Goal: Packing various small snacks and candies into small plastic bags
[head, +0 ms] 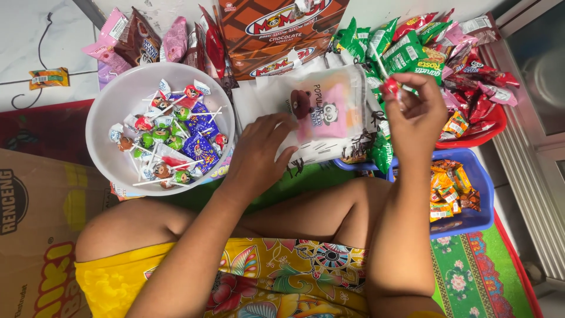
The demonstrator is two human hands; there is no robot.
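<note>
My knees nearest, then my left hand (pixel 256 156) flat, fingers spread on the white printed pouch (pixel 329 112), pinning it. Right hand (pixel 415 115) pinches a red lollipop (pixel 391 87) above the pouch. Loose pinch, could drop; pouch mouth may collapse. White bowl (pixel 106 106) of lollipops sits left.

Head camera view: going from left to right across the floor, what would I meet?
Cardboard box → white bowl of lollipops → left hand on a clear bag → right hand pinching a red sweet → blue tray of orange packets.
</note>
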